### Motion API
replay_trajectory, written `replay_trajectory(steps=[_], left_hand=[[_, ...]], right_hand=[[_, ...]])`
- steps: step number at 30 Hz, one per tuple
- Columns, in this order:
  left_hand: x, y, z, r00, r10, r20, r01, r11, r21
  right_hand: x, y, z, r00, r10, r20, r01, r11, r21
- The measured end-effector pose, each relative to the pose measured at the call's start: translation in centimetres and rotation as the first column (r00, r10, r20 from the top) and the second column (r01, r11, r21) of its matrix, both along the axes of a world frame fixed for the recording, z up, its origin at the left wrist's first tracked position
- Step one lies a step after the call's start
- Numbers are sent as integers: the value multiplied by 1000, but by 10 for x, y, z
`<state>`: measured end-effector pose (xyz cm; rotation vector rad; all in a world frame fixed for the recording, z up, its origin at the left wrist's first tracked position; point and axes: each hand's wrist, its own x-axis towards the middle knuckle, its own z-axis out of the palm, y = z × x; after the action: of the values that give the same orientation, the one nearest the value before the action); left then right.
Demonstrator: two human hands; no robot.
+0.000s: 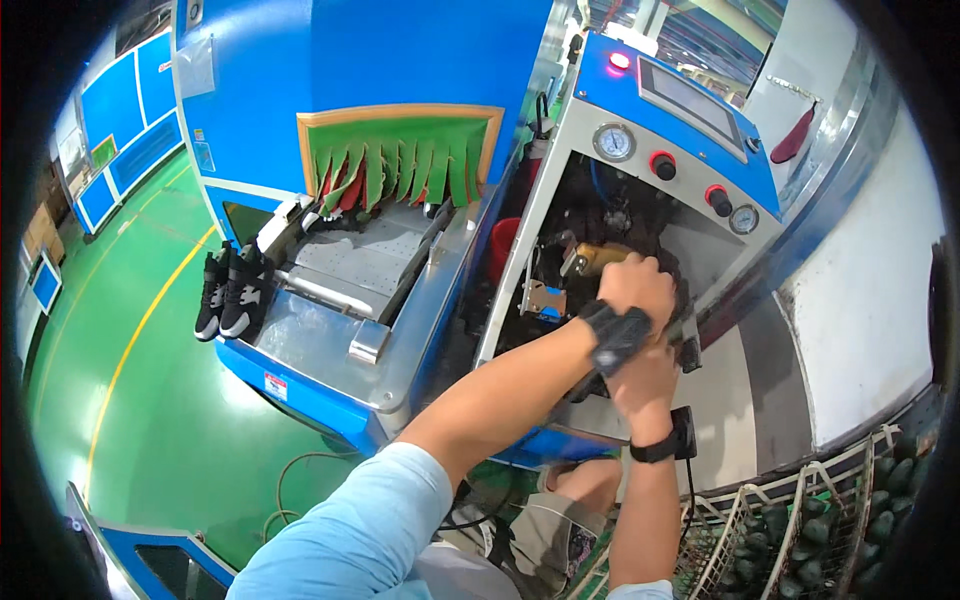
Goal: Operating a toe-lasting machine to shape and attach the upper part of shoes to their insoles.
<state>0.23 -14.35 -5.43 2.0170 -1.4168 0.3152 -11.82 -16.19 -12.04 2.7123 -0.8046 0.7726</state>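
Observation:
My left hand (640, 290), with a black strap on its wrist, reaches into the open front of a machine with a white frame (530, 215). Its fingers are curled closed; what they grip is hidden. Just beyond the knuckles, at the hand's upper left, lies a yellow-brown rounded piece (600, 258). My right hand (640, 380) is under the left wrist, its fingers hidden behind it. Near the hands, inside the opening, is a small metal bracket with a blue part (543, 299). Dark parts surround both hands.
A blue control panel (690, 100) with gauges and knobs sits above the opening. To the left, black-and-white shoes (240, 290) stand beside a metal conveyor (350, 250) below green strip curtains (400, 160). Wire racks (790, 520) of dark green rounded pieces stand lower right.

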Motion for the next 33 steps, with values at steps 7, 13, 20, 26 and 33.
replay_trajectory(steps=[7, 13, 20, 26, 33], left_hand=[[-42, 192, -68, 812, -282, -510, 122, 938, -324], [-65, 212, -139, -742, -107, -662, 124, 948, -293], [-54, 247, -167, 277, -107, -955, 403, 915, 15], [-79, 255, -197, 486, -1, -874, 479, 837, 266], [-68, 261, -224, 288, 80, -954, 302, 938, 170]], right_hand=[[-91, 94, -5, 984, 160, 73, -160, 987, 2], [-148, 118, -16, 848, 518, -118, -478, 841, 255], [-62, 62, -3, 667, -337, 665, -743, -233, 627], [7, 23, -21, 717, -82, 692, -676, 158, 720], [-138, 25, -37, 725, -70, 685, -582, 470, 664]])
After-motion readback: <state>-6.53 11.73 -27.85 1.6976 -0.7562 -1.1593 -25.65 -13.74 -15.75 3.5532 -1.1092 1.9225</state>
